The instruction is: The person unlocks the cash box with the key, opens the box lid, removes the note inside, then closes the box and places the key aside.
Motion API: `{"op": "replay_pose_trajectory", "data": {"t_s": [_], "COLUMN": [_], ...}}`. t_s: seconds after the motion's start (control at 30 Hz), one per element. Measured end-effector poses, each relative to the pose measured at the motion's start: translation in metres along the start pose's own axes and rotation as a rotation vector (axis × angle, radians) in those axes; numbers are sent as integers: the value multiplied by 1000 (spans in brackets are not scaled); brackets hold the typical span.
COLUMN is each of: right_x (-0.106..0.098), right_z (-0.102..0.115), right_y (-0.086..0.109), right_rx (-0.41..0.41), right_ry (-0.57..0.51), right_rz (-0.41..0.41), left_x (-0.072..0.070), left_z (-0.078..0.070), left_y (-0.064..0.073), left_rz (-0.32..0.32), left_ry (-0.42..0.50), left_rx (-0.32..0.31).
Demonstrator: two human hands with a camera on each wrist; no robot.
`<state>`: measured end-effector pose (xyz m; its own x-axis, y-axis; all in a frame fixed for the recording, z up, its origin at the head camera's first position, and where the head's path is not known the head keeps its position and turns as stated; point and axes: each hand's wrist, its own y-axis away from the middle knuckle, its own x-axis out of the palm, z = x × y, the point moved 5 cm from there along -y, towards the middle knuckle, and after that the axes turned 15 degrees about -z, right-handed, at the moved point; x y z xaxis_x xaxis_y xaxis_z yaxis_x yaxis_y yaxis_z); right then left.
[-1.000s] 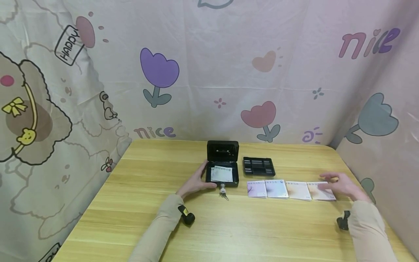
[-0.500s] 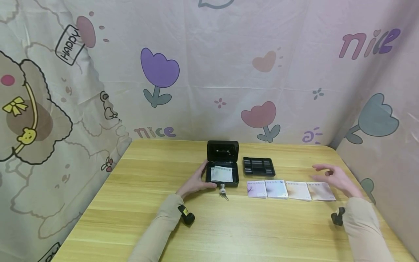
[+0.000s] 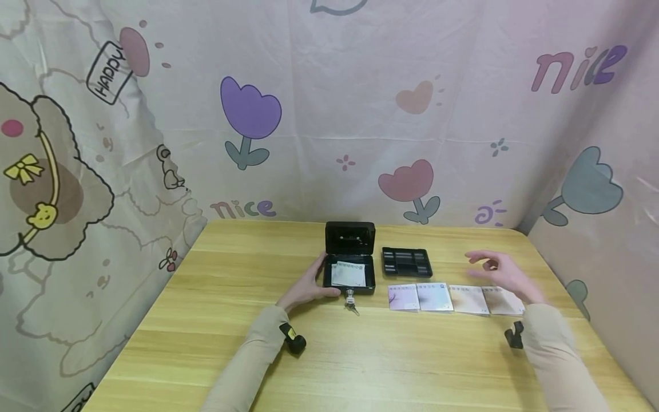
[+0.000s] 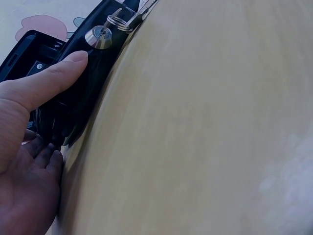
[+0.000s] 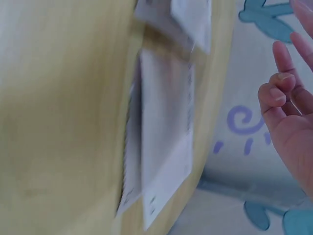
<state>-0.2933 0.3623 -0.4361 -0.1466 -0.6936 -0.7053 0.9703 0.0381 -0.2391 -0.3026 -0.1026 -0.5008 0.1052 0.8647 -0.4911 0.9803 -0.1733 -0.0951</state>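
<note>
On the pale wood-grain bench [image 3: 170, 297], the open black rectangular cash box [image 3: 369, 276] is best kept firmly steadied by the left hand [image 3: 307, 287], its thumb on the front and fingers round the side; the row of four pastel rectangular paper notes [image 3: 458, 299] lies rightward, likely easiest lifted by a loose edge; the right hand [image 3: 498, 270] is near them, fingers released; a black compartmented tray [image 3: 407, 262] stands behind, potentially in the way; pale greenish paper notes [image 3: 348, 274] lie in the box; silvery keys [image 3: 352, 308] in front could snag.
</note>
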Motion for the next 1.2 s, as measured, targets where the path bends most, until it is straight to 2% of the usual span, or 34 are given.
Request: {"op": "replay_pose_trajectory", "data": {"t_s": [0.33,0.63,0.9,1.2], "right_x": [21,55,83,112], "right_z": [30,65,87,117], "right_y": [-7,-14,-21,-28], "right_rx": [-30,-91,-92,-162], "right_ry": [-92,-196,-242,-294], "right_rz": [27,67,95,143], "left_x": [0,-1,0,1], "left_z": [0,0,1,2], "left_y": [1,1,0,0], "left_rz": [-7,-5,-10,-12], "left_ry": [4,2,10,23], "left_rx": [0,1,16,6]}}
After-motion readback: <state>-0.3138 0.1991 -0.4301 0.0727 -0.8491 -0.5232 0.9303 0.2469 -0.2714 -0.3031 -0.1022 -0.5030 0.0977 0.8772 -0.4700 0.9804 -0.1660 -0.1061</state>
